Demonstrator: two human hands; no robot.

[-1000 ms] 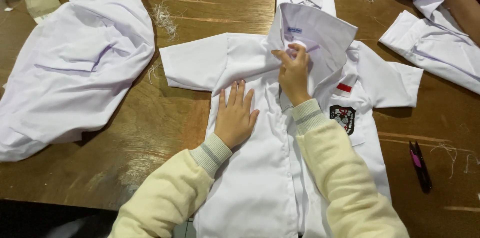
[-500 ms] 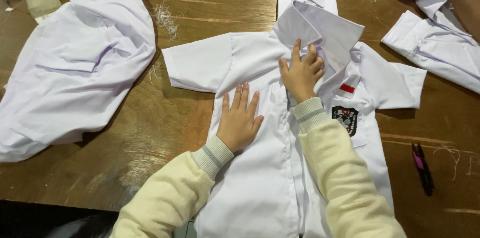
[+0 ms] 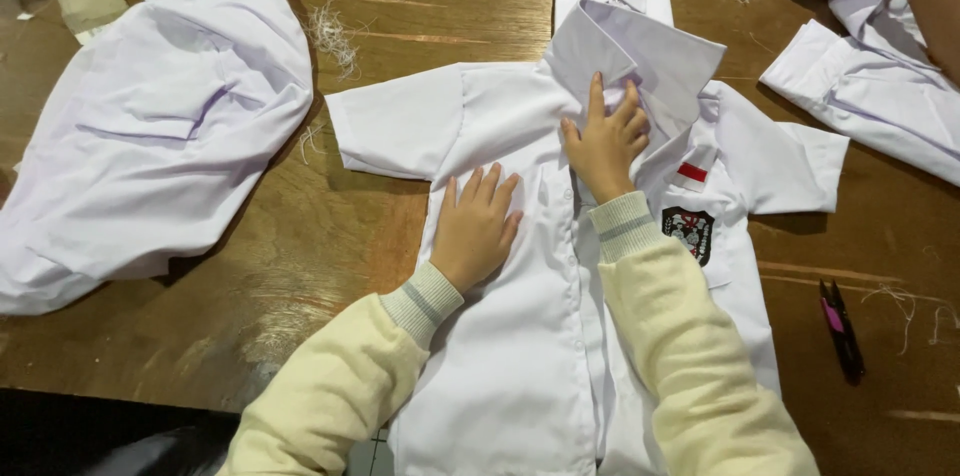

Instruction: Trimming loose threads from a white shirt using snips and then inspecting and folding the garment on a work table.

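White shirt (image 3: pixel 500 376) hem cut off below.

Both your arms come up from the bottom of the frame in cream sleeves with grey ribbed cuffs, angled toward the centre. Your left hand (image 3: pixel 478 226) lies flat, palm down, just left of centre, fingers together and pointing to the upper right, thumb tucked alongside. Your right hand (image 3: pixel 605 141) sits higher, just right of centre, palm down with fingers spread and pointing up, the fingertips pressing down. The two hands are near each other but apart. Neither hand is closed around anything; both rest open.
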